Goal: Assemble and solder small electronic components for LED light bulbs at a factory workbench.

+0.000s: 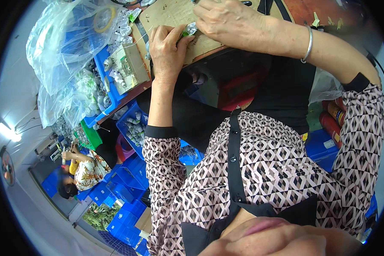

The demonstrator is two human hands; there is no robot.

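My left hand [163, 53] is closed at the near edge of a tan work board [168, 15], its thumb and forefinger pinching a small part [190, 30] with a green piece and a shiny silver-white piece. Just right of it, my right hand [230, 23] is curled with the fingers together. Its lower fingers come close to the small part; whether they touch it I cannot tell. Something dark shows at its fingertips by the top edge, too cut off to name. A thin pale wire [141, 39] runs near my left hand.
Left of the board stand a pale open box [134, 68] with small parts and a blue tray [109, 91] under clear plastic bags [59, 55]. A blue bin [130, 126] of grey parts sits below the table edge. Another person [87, 170] works at the far left.
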